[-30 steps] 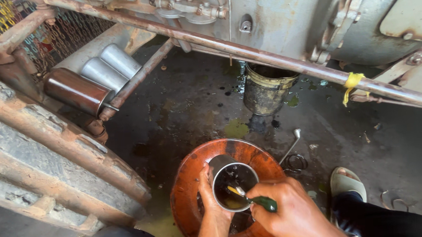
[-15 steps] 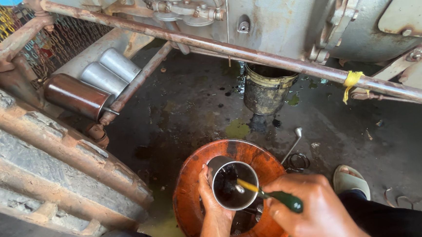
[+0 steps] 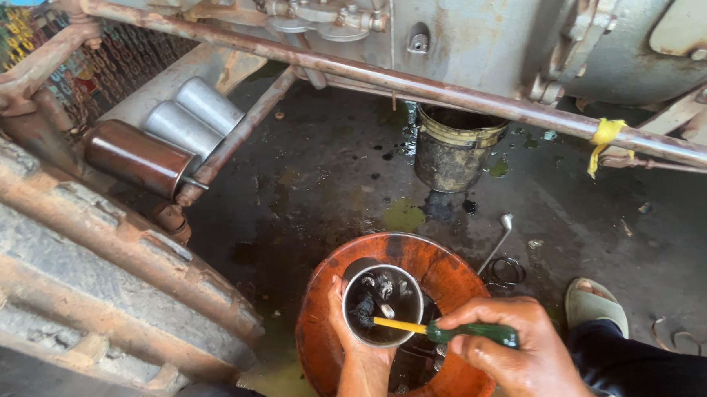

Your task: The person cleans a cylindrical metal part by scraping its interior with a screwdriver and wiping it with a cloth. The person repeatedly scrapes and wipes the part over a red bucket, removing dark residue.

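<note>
Orange and rust-streaked, a round basin [image 3: 448,278] sits on the oily concrete floor [image 3: 327,175] at the bottom of the head view, with dark liquid and small parts in it. Held over the basin is a metal cup [image 3: 382,305] with blackened bits inside. The left hand [image 3: 346,326] wraps the cup's near side, thumb up along its rim. The right hand [image 3: 514,352] is closed around the green handle of a screwdriver [image 3: 443,329], whose yellow shaft reaches into the cup's mouth.

Beyond the basin a grimy black bucket [image 3: 453,151] with a yellowish rim stands under a long rusty rod [image 3: 445,91] that crosses the frame; a yellow tie [image 3: 605,136] is knotted on the rod at the right. A bent metal tool [image 3: 499,239] lies on the floor just beside the basin. At the left are a brown cylinder [image 3: 134,159], two grey cylinders [image 3: 189,119] and a heavy rusted beam [image 3: 87,256]. A sandalled foot [image 3: 593,302] rests to the right of the basin.
</note>
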